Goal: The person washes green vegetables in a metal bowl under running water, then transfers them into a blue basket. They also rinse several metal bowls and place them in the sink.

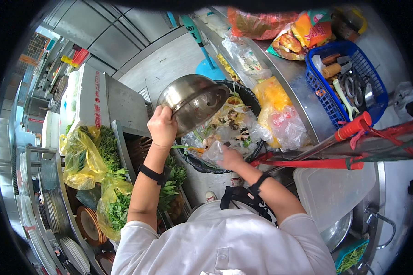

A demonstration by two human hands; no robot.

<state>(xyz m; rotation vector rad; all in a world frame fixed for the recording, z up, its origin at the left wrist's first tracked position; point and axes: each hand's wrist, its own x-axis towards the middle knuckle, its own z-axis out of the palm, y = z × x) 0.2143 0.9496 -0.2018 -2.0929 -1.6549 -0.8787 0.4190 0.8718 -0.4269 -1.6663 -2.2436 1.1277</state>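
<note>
A steel bowl (192, 103) is tilted on its side over a black-lined bin, its inner side facing the bin. My left hand (162, 126) grips the bowl by its rim. Below and right of the bowl, my right hand (230, 158) reaches over the near part of the bin; it is blurred, and clear plastic film (213, 151) lies at its fingers, so whether it holds this cannot be told. Vegetable scraps and plastic (239, 120) fill the bin, whose black liner (253, 98) folds over the rim.
At the right, a blue basket (382, 75) of scissors and tools stands on a steel counter (296, 89). Red-handled poles (330, 163) cross close to my right arm. Bagged greens (115, 209) and plate stacks (74, 256) sit at the left, below a foam box (124, 103). A blue dustpan (210, 69) stands behind the bin.
</note>
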